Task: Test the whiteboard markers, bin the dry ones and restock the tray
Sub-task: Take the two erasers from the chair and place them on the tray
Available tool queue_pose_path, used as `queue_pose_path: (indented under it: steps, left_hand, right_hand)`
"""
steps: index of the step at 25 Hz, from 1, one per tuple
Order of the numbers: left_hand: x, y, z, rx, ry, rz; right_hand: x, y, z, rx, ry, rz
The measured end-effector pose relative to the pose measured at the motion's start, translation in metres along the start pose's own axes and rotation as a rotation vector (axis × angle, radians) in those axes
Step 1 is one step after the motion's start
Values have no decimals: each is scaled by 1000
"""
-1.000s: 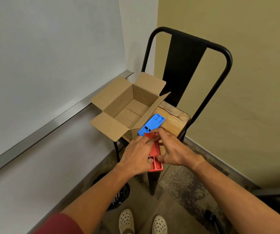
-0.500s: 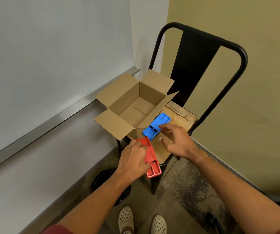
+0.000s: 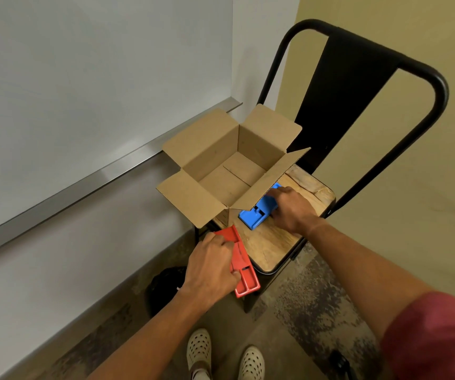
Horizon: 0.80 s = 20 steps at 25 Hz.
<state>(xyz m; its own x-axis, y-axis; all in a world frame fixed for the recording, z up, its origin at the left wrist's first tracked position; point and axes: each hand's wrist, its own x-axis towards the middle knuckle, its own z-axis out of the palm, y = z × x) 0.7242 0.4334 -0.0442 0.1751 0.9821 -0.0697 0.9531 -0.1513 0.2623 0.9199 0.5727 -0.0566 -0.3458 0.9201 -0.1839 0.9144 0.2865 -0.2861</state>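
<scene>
While both hands are engaged, two plastic marker holders are recorded at a chair seat [image 3: 273, 242].

Red holder [image 3: 244, 266]: gripped along its left edge by the left hand [image 3: 211, 270], overhanging the seat's near-left corner. Blue holder [image 3: 257, 213]: grasped at its far end by the right hand [image 3: 293, 208], beside the open cardboard box [image 3: 220, 171]. Both are judged light, rigid and smooth, best taken across the long edges.

The left hand [image 3: 209, 270] grips a red tray [image 3: 241, 266] at the chair seat's [image 3: 270, 242] near edge. Beyond it, the right hand [image 3: 292, 208] grasps a blue tray [image 3: 256, 212] beside an open cardboard box [image 3: 220, 163]. A dark bin [image 3: 163, 286] sits below the left wrist.
</scene>
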Motion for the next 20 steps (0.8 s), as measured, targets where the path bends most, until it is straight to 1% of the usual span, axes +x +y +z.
queue_pose_path:
  steps: [3, 6, 13, 16, 20]
  left_hand:
    - [0, -2, 2, 5, 8, -3]
    - [2, -1, 2, 6, 8, -4]
    - [2, -1, 4, -4, -8, -7]
    - [1, -2, 4, -8, 2, -17]
    - [-2, -4, 3, -20, 2, -41]
  right_hand:
    - [3, -4, -4, -9, -6, -40]
    - [1, -5, -7, -55, -37, -40]
    - [-3, -3, -8, -235, -122, -108]
    - [-3, -3, -8, -257, -104, -148]
    - [-7, -7, -11, -193, -152, -227]
